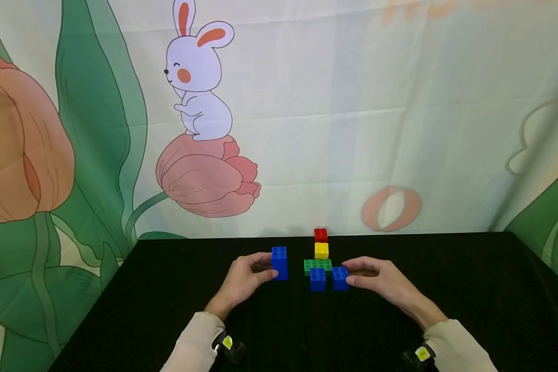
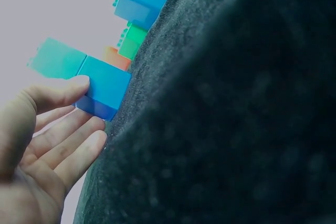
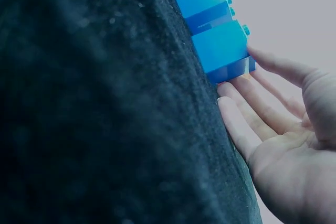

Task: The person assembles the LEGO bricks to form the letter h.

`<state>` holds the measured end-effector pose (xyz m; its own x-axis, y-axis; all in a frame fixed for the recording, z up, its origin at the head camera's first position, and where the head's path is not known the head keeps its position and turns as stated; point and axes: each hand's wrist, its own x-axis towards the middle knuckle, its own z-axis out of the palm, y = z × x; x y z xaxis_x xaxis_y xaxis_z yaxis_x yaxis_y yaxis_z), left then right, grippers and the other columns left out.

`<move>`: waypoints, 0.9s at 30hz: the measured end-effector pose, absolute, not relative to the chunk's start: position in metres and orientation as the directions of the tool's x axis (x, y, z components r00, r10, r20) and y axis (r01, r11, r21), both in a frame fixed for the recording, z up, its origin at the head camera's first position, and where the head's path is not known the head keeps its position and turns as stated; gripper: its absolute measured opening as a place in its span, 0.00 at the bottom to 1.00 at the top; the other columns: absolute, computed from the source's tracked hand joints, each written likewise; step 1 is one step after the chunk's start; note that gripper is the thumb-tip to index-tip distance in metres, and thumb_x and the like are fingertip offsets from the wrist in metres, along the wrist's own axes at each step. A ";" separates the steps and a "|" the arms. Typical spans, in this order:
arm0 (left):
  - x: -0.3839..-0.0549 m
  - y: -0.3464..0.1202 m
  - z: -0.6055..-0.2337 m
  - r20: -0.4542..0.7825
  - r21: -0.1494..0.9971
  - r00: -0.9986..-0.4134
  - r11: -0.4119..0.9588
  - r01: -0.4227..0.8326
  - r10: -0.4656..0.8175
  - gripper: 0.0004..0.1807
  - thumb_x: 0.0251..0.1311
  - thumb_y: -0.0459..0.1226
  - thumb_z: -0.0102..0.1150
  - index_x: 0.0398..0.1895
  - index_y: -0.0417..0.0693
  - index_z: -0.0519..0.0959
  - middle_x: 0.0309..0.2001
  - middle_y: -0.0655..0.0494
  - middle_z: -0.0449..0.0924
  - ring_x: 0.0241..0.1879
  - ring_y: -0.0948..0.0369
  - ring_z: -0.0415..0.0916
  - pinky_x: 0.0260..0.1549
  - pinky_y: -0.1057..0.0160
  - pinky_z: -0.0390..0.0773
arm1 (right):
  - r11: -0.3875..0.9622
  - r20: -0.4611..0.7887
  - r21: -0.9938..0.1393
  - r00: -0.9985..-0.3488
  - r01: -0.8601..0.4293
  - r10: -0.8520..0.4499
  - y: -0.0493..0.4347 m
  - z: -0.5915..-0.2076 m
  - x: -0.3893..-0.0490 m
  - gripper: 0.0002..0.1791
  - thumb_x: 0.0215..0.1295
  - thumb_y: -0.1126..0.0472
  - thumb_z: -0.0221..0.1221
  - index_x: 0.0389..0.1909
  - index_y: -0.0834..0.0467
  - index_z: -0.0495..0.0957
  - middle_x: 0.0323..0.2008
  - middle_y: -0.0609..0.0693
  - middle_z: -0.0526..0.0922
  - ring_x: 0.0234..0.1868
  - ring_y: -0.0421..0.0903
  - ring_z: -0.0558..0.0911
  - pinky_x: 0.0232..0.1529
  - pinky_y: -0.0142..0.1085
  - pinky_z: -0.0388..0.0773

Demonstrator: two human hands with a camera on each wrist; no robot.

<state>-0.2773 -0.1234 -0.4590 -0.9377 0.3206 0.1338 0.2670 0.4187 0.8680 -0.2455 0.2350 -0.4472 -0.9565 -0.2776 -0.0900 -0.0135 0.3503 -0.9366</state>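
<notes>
On the left, my left hand (image 1: 243,281) pinches a stack of two blue bricks (image 1: 281,264) between thumb and fingers. In the left wrist view the thumb lies near the seam of that stack (image 2: 107,82), which stands upright on the cloth. My right hand (image 1: 387,281) holds a single blue brick (image 1: 340,279) by its right side, thumb in front and fingers behind. The right wrist view shows the thumb at the top edge of this brick (image 3: 220,48). Just left of it stands another blue brick (image 1: 318,280), apart from both hands.
Behind the middle blue brick sits a longer green brick (image 1: 313,265). Farther back are a yellow brick (image 1: 322,251) and a red brick (image 1: 321,235), near the far edge of the black cloth-covered table (image 1: 279,330). A printed curtain (image 1: 297,119) hangs behind the table.
</notes>
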 end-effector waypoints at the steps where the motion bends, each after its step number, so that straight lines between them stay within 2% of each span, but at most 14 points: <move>1: -0.277 -0.124 -0.459 0.129 0.868 -0.938 0.420 0.263 0.321 0.20 0.72 0.36 0.67 0.64 0.42 0.81 0.58 0.47 0.85 0.58 0.48 0.83 0.61 0.45 0.80 | 0.350 -0.091 -0.936 -0.957 -0.012 -0.277 0.235 -0.447 -0.245 0.29 0.70 0.52 0.69 0.67 0.59 0.77 0.61 0.57 0.83 0.58 0.53 0.84 0.61 0.50 0.81; 13: -0.277 -0.123 -0.458 0.126 0.862 -0.940 0.434 0.262 0.317 0.20 0.73 0.36 0.67 0.65 0.41 0.80 0.58 0.46 0.84 0.57 0.48 0.83 0.60 0.46 0.81 | 0.365 -0.090 -0.931 -0.960 -0.013 -0.264 0.233 -0.450 -0.245 0.28 0.70 0.52 0.69 0.67 0.58 0.78 0.60 0.56 0.83 0.58 0.53 0.84 0.61 0.51 0.81; 27: -0.270 -0.118 -0.449 0.180 0.876 -0.950 0.397 0.274 0.257 0.26 0.66 0.34 0.73 0.66 0.43 0.79 0.59 0.46 0.84 0.59 0.49 0.83 0.58 0.50 0.83 | 0.372 -0.105 -0.928 -0.962 0.003 -0.253 0.232 -0.449 -0.244 0.28 0.69 0.52 0.69 0.66 0.58 0.78 0.58 0.54 0.84 0.57 0.52 0.84 0.60 0.51 0.82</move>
<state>-0.2698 -0.1180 -0.4491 -0.9496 0.2565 0.1803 0.2737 0.3973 0.8759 -0.2436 0.2319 -0.4489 -0.9618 -0.2531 -0.1047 0.0030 0.3725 -0.9280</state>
